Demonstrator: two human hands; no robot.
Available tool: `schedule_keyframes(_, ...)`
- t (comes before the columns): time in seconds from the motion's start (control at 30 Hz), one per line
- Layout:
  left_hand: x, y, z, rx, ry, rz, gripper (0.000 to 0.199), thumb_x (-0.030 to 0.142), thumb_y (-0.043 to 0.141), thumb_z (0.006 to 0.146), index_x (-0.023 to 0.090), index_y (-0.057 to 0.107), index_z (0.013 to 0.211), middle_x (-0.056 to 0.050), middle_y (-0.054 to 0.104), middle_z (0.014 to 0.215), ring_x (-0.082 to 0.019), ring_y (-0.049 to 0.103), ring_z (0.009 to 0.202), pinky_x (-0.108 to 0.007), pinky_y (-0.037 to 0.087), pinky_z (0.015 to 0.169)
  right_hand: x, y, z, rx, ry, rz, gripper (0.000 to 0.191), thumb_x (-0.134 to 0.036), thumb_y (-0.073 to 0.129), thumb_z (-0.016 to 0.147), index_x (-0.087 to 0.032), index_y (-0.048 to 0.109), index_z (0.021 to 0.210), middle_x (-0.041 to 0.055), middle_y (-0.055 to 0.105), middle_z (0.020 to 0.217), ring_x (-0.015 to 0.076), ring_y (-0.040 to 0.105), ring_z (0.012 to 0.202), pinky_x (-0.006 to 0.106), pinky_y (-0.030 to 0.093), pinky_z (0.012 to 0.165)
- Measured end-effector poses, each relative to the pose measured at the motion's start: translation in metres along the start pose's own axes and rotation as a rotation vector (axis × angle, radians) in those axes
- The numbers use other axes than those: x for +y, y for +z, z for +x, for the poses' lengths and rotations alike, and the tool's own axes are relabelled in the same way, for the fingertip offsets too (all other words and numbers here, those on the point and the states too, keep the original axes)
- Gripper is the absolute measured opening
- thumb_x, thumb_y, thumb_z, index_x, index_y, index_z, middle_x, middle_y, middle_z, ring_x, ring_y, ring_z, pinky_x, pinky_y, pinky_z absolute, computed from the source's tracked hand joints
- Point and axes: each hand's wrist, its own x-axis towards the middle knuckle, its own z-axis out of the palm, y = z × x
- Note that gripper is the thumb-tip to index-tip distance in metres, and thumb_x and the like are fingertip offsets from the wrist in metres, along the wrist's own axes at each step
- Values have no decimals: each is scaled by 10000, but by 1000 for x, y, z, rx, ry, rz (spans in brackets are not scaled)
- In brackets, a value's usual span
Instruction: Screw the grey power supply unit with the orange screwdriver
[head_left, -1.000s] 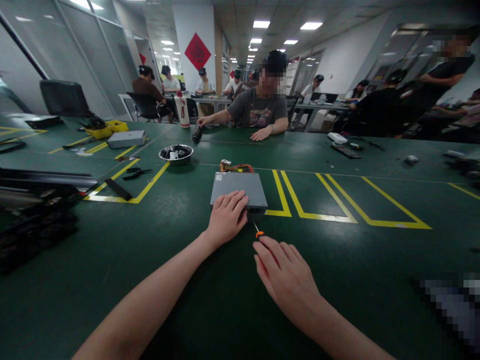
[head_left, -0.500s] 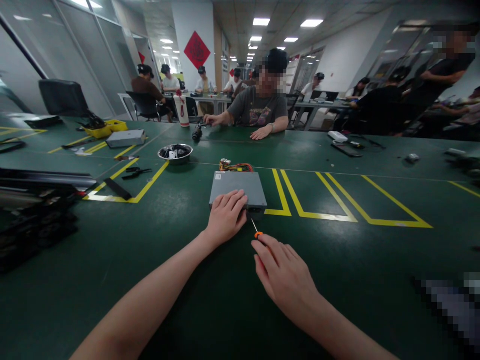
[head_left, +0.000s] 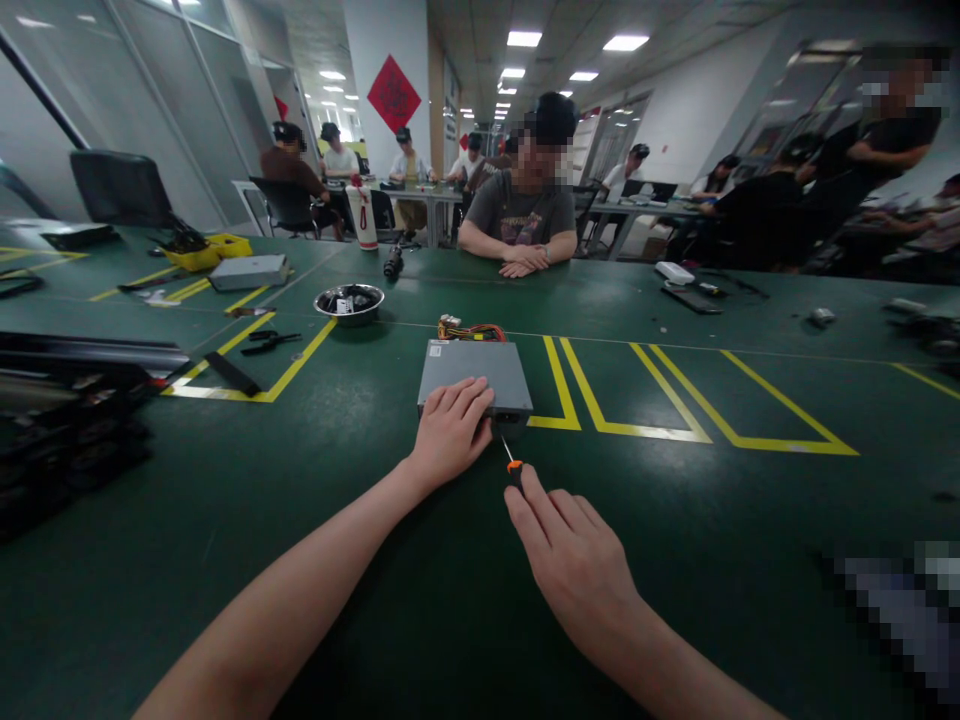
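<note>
A grey metal computer power supply (head_left: 472,364) lies flat on the green table, its bundle of coloured wires (head_left: 480,331) at the far side. My left hand (head_left: 452,432) holds it at the near left, fingers over the top and thumb down at the near face. In my right hand (head_left: 574,548) is a screwdriver (head_left: 514,470) with an orange and black handle, gripped by closed fingers. Its thin shaft points up and away, with the tip close to the near face below the socket. Whether the tip touches a screw I cannot tell.
Beyond the power supply stands a metal bowl (head_left: 349,318) of small parts. To the left lie black pliers (head_left: 270,342), another grey box (head_left: 250,272), a yellow tray (head_left: 229,246) and dark machine parts (head_left: 67,430). Opposite sits a person (head_left: 521,215); a white cup (head_left: 363,215) stands nearby.
My right fingers have shifted on the screwdriver handle, showing more of it. My left hand keeps its place. The person opposite has drawn one arm in and laid one hand over the other.
</note>
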Motion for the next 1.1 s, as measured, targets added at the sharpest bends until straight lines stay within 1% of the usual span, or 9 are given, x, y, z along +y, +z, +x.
schedule_keyframes(0.1,0,0,0,8,-1,3,326,248,465,839,203,505,1159,-54,528,1266,-215,451,1183,-376,314,965,2,0,1,-1,-7,38,292,-24,394,798,-122,620,956,140,646,1020,178,597,737,301,465,630)
schedule_keyframes(0.2,-1,1,-1,9,-2,5,331,241,476,831,205,506,1159,-59,529,1266,-218,453,1180,-382,316,966,4,0,3,-15,53,80,238,-110,448,819,-112,612,992,132,643,1017,182,601,737,308,480,630)
schedule_keyframes(0.3,-1,2,-1,8,1,5,329,236,469,836,205,503,1162,-57,526,1269,-213,451,1180,-382,313,970,6,-1,4,-54,163,112,276,-222,452,851,-89,584,1053,142,630,1018,134,583,620,251,465,524)
schedule_keyframes(0.37,-1,2,-1,2,4,5,325,240,458,843,202,500,1163,-55,523,1274,-210,449,1182,-380,314,967,6,-1,3,-75,192,117,292,-209,437,856,-79,565,1084,144,628,1011,109,559,560,221,434,466)
schedule_keyframes(0.53,-1,1,0,-2,1,5,320,249,457,847,200,500,1160,-51,523,1274,-212,445,1186,-383,311,970,3,2,0,12,30,42,277,-58,404,810,-105,603,996,145,655,974,147,575,638,259,439,560)
schedule_keyframes(0.67,0,2,0,1,-1,5,318,248,458,847,208,504,1159,-54,522,1275,-218,448,1184,-388,315,962,-1,3,2,61,-15,3,256,-52,404,806,-144,625,895,109,668,965,145,540,633,273,405,584)
schedule_keyframes(0.77,0,2,0,3,-3,8,310,244,456,848,209,509,1151,-55,525,1271,-218,454,1178,-387,320,957,-2,5,2,72,-54,20,235,-54,431,794,-155,628,876,89,669,950,152,526,661,279,389,602)
schedule_keyframes(0.93,0,0,0,8,0,15,295,247,446,857,209,511,1143,-44,539,1256,-211,459,1170,-382,315,955,2,8,0,2,-43,65,242,-55,474,767,-156,619,932,90,642,997,165,526,721,293,389,643)
schedule_keyframes(1.1,1,-1,1,-4,-7,15,297,255,439,866,211,508,1151,-49,536,1258,-214,460,1166,-386,317,939,15,-4,2,-48,47,160,253,-80,462,789,-123,605,994,108,623,1001,170,545,785,298,400,688)
